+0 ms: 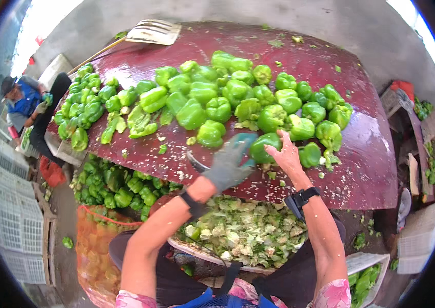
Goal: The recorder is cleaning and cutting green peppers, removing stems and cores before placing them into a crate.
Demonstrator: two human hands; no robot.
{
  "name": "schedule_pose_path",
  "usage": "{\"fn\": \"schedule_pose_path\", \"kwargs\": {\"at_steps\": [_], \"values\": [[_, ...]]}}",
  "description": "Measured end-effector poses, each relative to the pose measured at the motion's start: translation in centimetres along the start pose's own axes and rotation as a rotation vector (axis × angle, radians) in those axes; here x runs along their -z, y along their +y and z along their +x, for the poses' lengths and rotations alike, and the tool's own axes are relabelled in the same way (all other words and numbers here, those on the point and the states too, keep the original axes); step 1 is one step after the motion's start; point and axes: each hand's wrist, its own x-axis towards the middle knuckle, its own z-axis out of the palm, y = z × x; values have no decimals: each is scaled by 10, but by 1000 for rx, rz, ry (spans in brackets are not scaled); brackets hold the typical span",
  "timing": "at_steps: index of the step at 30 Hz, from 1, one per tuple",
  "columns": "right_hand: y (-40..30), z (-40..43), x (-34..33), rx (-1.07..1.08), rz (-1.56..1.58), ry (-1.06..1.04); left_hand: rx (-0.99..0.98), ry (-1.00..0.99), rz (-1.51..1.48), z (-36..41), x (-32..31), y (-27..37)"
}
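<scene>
My left hand (233,165), in a grey glove with teal on it, is blurred beside a green bell pepper (264,148). Its fingers point up towards the pepper's left side; whether it grips anything cannot be told. A curved metal edge (197,162) shows just left of the glove, partly hidden. My right hand (288,154) is bare, its fingers spread at the right side of that same pepper, touching or nearly touching it. Many green bell peppers (203,91) lie heaped on the dark red table (367,169), among scattered seeds and torn pieces.
A tub (202,254) of pepper cores and scraps stands below the table edge, between my knees. Left of it are heaped peppers (123,196) and an orange mesh sack (96,246). A slotted shovel (154,31) lies at the back. A person (28,100) sits at far left near stacked crates (13,215).
</scene>
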Motion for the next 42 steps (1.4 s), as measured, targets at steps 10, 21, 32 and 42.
{"fn": "schedule_pose_path", "kwargs": {"at_steps": [10,21,32,42], "values": [[-36,-83,-45,371,24,-169,480,-125,124,33,9,-16],[-50,-91,-132,748,-274,-122,452,-226,84,34,18,-23],[-7,-165,85,171,80,-589,410,-100,-191,-26,22,-30],[-49,-160,58,-241,508,-260,368,-103,-264,-72,10,-7]]}}
